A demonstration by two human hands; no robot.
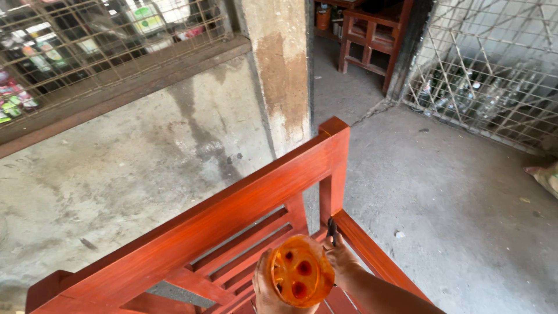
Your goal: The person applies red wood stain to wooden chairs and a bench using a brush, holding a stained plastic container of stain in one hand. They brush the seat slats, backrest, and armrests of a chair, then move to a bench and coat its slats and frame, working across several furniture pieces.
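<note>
A person's left hand (268,291) is gripping an orange translucent plastic container (300,271) (its round end, with three dark spots, is facing the camera) at the six o'clock edge of the view. Just beside it at three o'clock, the right hand (342,257) is pinching a small dark tool (332,228) against a red-brown wooden bench (232,215), standing on a concrete floor (453,197).
</note>
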